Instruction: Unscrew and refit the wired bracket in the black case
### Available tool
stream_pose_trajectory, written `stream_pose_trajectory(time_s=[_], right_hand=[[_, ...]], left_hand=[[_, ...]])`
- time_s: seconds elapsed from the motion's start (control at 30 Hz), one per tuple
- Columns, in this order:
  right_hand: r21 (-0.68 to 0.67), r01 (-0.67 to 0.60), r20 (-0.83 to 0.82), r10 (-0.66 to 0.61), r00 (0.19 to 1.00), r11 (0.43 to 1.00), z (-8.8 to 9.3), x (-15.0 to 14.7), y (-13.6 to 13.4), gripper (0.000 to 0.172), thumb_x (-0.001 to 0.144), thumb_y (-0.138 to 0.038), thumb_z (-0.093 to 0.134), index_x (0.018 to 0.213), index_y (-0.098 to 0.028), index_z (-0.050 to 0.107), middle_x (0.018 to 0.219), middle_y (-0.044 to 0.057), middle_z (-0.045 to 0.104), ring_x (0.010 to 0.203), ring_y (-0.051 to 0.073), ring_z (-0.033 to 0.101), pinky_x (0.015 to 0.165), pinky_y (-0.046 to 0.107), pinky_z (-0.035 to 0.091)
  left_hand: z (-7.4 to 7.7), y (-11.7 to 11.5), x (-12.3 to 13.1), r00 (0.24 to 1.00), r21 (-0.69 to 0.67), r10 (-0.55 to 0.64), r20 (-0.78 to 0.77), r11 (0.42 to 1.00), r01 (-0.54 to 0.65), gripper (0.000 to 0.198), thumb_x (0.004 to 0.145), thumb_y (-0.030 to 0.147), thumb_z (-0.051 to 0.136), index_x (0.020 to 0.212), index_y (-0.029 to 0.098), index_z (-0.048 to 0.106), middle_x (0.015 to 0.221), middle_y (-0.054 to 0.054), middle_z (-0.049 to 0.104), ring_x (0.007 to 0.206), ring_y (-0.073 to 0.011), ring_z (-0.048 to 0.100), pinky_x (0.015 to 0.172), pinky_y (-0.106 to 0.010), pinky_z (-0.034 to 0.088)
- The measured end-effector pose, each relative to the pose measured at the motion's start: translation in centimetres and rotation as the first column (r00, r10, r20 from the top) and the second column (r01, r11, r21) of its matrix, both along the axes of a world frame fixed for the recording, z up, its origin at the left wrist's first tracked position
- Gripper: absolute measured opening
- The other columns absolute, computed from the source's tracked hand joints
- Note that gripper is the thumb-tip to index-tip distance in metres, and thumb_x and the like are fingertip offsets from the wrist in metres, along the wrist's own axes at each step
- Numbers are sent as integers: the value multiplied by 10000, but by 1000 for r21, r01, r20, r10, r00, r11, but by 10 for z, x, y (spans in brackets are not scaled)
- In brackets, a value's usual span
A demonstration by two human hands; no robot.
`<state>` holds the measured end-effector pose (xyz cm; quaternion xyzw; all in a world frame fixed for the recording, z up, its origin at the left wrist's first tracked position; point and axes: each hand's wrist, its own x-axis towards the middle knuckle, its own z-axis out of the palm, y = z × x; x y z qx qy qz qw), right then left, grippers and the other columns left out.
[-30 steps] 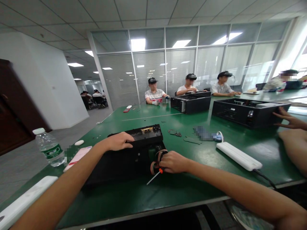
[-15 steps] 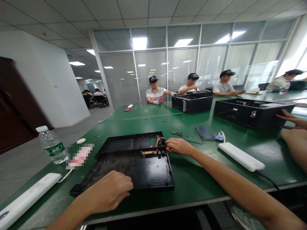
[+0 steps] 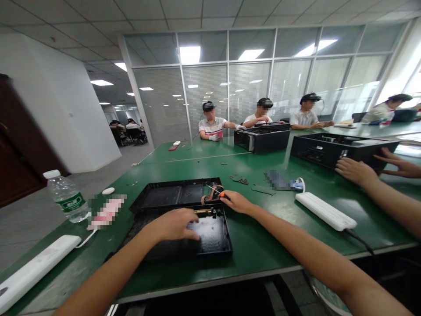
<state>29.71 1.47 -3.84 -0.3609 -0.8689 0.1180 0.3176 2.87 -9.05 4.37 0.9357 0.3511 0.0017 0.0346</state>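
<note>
An opened black plastic case (image 3: 215, 235) lies on the green table in front of me, its back half holding wires (image 3: 214, 193) and its front half a brass-coloured part (image 3: 203, 212). My right hand (image 3: 237, 202) grips a screwdriver (image 3: 222, 194) with an orange and black handle. Its thin shaft points up and left over the wires; I cannot tell whether the tip touches anything. Over the front half hangs my left hand (image 3: 176, 226), fingers apart and thumb out, holding nothing. It hides part of the case beneath.
Left stand a water bottle (image 3: 69, 199), a pink phone-like item (image 3: 110, 210) and a white power strip (image 3: 39, 267). Another power strip (image 3: 325, 211) lies right. Dark scraps (image 3: 239, 179) are behind the case. A co-worker's hands (image 3: 358, 171) touch a black computer case (image 3: 332, 153); several people sit opposite.
My left hand has moved right and up over the case, its fingers opening. My right hand has shifted left, bringing the screwdriver over the wires. The co-worker's hand has reached forward onto the computer case.
</note>
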Motion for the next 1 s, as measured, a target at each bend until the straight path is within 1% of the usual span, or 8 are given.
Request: stream_pose_trajectory(time_s=[0.07,0.13,0.27,0.37,0.47,0.63,0.8,1.0], right_hand=[[50,43,45,-46,998,998,-1,-4,0,257,871,-368,414,923,-166,565,880,77,596,813,186,536,743,307,392],[83,70,59,-75,995,994,0,-1,1,252,876,-366,404,910,-167,555,858,69,589,791,175,528,726,292,387],[102,87,19,-89,996,991,5,13,1,252,882,-372,391,878,-174,546,803,49,571,748,157,511,701,269,375],[96,107,-58,-102,993,990,6,19,4,248,873,-384,409,833,-180,544,764,36,549,712,152,492,678,264,362],[99,112,-110,-101,989,989,6,22,7,229,861,-382,433,819,-185,543,744,26,534,695,149,483,674,262,355],[172,116,-47,-109,993,978,6,21,7,216,878,-350,406,845,-177,530,762,31,543,710,149,492,674,261,361],[193,111,-4,-112,994,975,4,21,8,212,880,-344,405,836,-174,522,754,31,551,696,144,497,657,253,368],[216,102,14,-108,994,971,6,22,9,211,879,-343,411,823,-171,519,740,29,549,680,138,491,638,245,359]], left_hand=[[-5,26,26,991,141,-130,22,982,125,330,765,378,616,1054,222,583,1039,-51,558,974,-199,506,837,-274,380],[-16,47,47,980,236,-198,-23,951,198,285,757,313,635,1024,218,603,994,-60,554,957,-210,494,843,-296,382],[-40,68,58,965,315,-255,-59,913,260,152,819,265,559,943,224,636,896,-52,538,864,-183,487,832,-308,384],[-47,69,51,957,339,-290,-26,898,281,173,860,245,495,970,234,628,866,-46,526,826,-158,477,859,-311,367],[-48,67,48,947,334,-320,-11,892,305,176,871,255,479,940,227,637,861,-42,522,810,-146,472,858,-301,367],[-52,66,55,950,332,-312,-17,894,300,173,871,220,469,895,191,637,865,-46,526,828,-153,468,845,-292,377],[-56,67,58,960,304,-274,66,921,242,156,844,156,487,880,191,635,876,-39,527,846,-154,464,854,-290,367],[-55,66,60,941,260,-299,158,932,253,183,855,160,469,845,190,649,889,-44,526,862,-150,471,848,-290,366]])
